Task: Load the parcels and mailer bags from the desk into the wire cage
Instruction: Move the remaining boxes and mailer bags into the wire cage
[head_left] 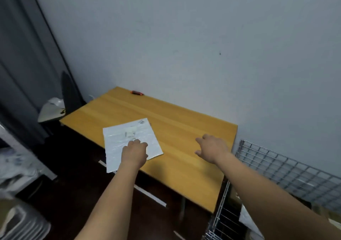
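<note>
White mailer bag (118, 144) under left hand (134, 152) — its grip unclear; right hand (212, 149) released.

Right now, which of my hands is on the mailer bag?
Your left hand, fingers curled on the white mailer bag; the right hand is open over the desk.

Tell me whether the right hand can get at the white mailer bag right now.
Probably yes. The right hand hovers open over bare desk beside the mailer bag, nothing between them; the left hand holds only its near edge.
</note>
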